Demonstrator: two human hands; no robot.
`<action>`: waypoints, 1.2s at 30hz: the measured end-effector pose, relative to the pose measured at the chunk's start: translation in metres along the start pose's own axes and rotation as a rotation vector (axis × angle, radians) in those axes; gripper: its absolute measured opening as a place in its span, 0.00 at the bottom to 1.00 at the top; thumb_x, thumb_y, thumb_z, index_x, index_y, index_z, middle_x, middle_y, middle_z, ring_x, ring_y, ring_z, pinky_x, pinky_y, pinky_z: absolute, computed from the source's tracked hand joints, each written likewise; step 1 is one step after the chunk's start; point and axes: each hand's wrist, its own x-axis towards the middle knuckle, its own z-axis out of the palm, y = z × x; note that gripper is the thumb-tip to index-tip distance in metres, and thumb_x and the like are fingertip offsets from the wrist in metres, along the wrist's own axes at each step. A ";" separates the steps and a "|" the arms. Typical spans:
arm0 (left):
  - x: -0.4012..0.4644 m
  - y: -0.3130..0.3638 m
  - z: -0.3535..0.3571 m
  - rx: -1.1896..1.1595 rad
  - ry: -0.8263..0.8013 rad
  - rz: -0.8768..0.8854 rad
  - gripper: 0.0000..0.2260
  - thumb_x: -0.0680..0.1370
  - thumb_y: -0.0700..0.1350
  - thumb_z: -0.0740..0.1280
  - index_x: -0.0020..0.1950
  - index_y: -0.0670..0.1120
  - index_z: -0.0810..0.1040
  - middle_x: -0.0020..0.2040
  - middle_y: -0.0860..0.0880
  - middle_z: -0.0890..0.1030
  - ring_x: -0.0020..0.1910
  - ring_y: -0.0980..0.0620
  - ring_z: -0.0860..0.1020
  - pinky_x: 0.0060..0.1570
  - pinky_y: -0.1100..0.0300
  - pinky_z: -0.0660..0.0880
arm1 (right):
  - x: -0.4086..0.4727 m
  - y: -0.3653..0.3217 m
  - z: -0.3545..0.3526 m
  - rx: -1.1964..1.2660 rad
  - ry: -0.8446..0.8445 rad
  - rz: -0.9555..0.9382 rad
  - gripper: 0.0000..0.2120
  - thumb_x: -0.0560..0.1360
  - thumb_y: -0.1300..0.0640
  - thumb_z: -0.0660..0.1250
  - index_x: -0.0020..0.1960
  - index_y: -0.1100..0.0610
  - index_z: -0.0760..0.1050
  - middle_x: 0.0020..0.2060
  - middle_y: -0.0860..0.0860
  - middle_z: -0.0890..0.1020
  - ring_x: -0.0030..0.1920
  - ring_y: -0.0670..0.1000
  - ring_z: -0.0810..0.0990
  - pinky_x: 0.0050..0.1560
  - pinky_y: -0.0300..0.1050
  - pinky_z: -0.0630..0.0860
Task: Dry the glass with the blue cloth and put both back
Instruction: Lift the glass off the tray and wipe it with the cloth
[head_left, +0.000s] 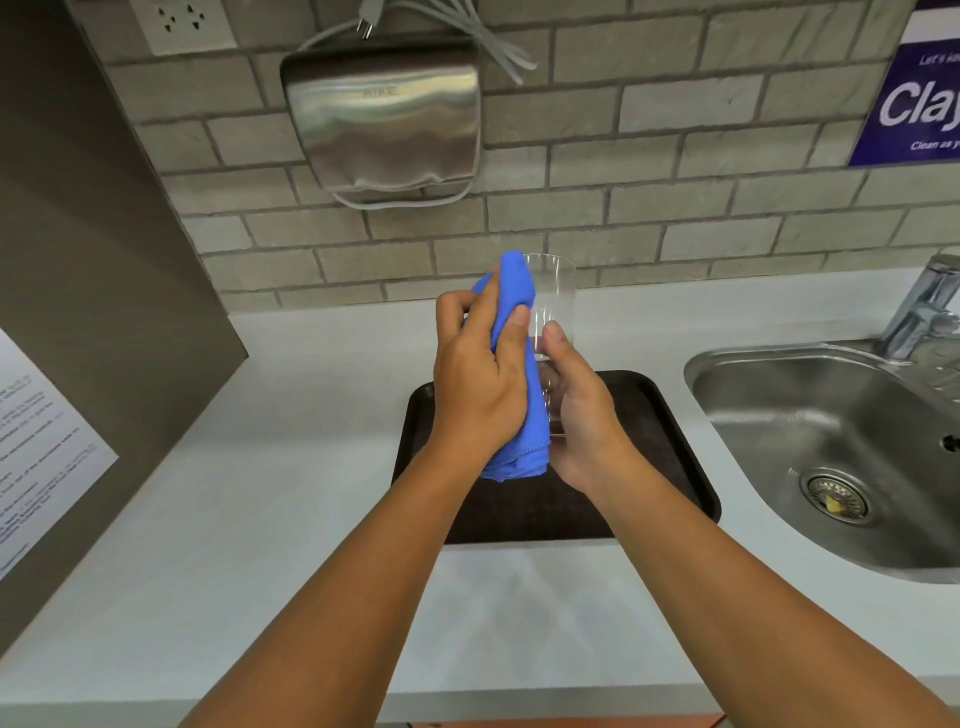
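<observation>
A clear drinking glass (554, 291) is held upright above a dark brown tray (660, 431). My right hand (582, 410) grips its lower half, thumb on the side wall. My left hand (475, 374) holds a bunched blue cloth (511, 312) and presses it against the left outer side of the glass. The cloth runs from the rim down past the base and hangs below my left palm. The base of the glass is mostly hidden by my right hand.
A steel sink (841, 447) with a tap (930, 306) lies to the right of the tray. The white counter (249, 519) spreads left and toward me. A metal hand dryer (384, 114) hangs on the brick wall. A dark panel with a paper notice (36, 441) stands at the left.
</observation>
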 end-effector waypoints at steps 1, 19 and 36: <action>0.002 0.000 -0.001 -0.069 0.015 -0.086 0.09 0.82 0.50 0.59 0.53 0.50 0.78 0.48 0.52 0.70 0.41 0.65 0.74 0.41 0.75 0.69 | 0.000 0.000 -0.002 0.042 -0.043 0.006 0.28 0.64 0.36 0.72 0.54 0.56 0.81 0.46 0.57 0.85 0.47 0.57 0.86 0.52 0.55 0.82; 0.010 -0.001 -0.004 -0.325 -0.057 -0.444 0.14 0.81 0.56 0.58 0.59 0.51 0.77 0.52 0.48 0.79 0.45 0.58 0.80 0.46 0.55 0.79 | 0.002 0.001 -0.008 0.122 -0.180 0.006 0.27 0.71 0.38 0.67 0.56 0.59 0.82 0.49 0.57 0.85 0.49 0.57 0.85 0.55 0.56 0.80; 0.002 -0.007 -0.003 -0.298 0.006 -0.387 0.20 0.82 0.55 0.55 0.73 0.53 0.67 0.67 0.50 0.76 0.63 0.52 0.76 0.64 0.51 0.74 | 0.004 0.004 0.002 -0.134 0.027 -0.088 0.22 0.63 0.35 0.75 0.47 0.51 0.82 0.36 0.48 0.84 0.36 0.49 0.84 0.38 0.45 0.81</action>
